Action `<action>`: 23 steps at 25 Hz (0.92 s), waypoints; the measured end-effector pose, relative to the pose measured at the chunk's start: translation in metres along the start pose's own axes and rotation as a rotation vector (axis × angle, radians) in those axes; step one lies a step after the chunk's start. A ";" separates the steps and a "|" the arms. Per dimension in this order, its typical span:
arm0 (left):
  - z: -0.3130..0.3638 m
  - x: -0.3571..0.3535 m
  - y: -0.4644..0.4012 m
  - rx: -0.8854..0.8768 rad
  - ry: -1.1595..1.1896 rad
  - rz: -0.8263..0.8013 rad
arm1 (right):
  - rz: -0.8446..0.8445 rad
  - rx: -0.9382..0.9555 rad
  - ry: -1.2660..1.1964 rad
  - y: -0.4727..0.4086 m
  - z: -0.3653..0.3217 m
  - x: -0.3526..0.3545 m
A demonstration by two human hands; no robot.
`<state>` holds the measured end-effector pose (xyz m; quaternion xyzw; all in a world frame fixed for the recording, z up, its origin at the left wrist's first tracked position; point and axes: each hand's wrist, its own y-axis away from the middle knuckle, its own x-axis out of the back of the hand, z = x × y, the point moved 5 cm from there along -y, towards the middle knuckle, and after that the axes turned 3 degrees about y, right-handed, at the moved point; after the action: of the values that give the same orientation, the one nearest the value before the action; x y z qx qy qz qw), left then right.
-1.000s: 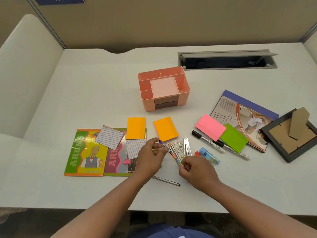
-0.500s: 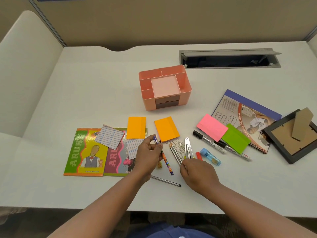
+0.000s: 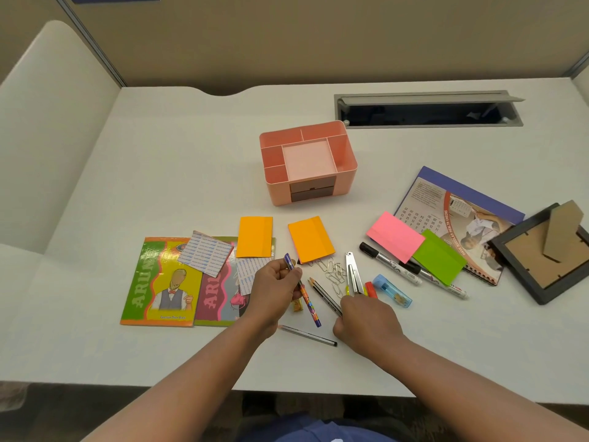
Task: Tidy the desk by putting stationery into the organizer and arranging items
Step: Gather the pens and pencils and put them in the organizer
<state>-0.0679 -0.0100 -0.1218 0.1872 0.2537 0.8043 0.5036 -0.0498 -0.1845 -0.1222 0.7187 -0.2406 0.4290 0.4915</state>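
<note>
A pink desk organizer (image 3: 347, 173) with several open compartments and two small drawers stands mid-desk. My left hand (image 3: 274, 291) holds a multicoloured pen (image 3: 307, 303) just above the desk, in front of the organizer. My right hand (image 3: 363, 320) rests on the desk with its fingers pinched on the lower end of a pencil (image 3: 322, 291). Beside it lie paper clips (image 3: 334, 272), a metal compass (image 3: 352, 272), a red eraser (image 3: 370, 289), a blue sharpener (image 3: 392, 290) and a thin grey pen (image 3: 307, 335). Two markers (image 3: 411, 272) lie to the right.
Orange sticky pads (image 3: 255, 236) (image 3: 310, 239), a pink pad (image 3: 395, 236) and a green pad (image 3: 438, 261) lie around. Two notebooks (image 3: 159, 282) with label sheets lie at the left. A calendar (image 3: 452, 199) and a face-down picture frame (image 3: 541, 260) lie at the right. A cable slot (image 3: 427, 110) opens behind.
My left hand has lifted the multicoloured pen out of the pile and drawn it left. My right hand has shifted down onto the pencil's end.
</note>
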 end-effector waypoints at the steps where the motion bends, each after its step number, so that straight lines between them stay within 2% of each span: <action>1: 0.000 0.000 0.001 -0.002 0.001 -0.001 | -0.009 -0.003 -0.010 0.000 -0.001 0.000; 11: -0.006 -0.002 0.007 0.069 0.026 -0.036 | -0.018 -0.062 -0.144 0.005 0.005 -0.002; 14: -0.009 -0.004 0.010 0.116 0.040 -0.064 | -0.004 -0.117 -0.383 0.001 0.008 -0.003; 18: -0.007 -0.013 0.016 0.183 0.112 -0.163 | -0.087 -0.080 -0.978 0.000 0.006 0.002; 20: -0.005 -0.019 0.018 0.201 0.158 -0.225 | -0.118 -0.040 -1.047 0.001 0.002 0.007; 23: 0.003 -0.023 0.021 0.178 0.168 -0.300 | -0.089 -0.011 -0.993 -0.002 0.000 0.013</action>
<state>-0.0718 -0.0382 -0.1080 0.1232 0.3902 0.7073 0.5765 -0.0412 -0.1826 -0.1118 0.8431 -0.4172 0.0122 0.3391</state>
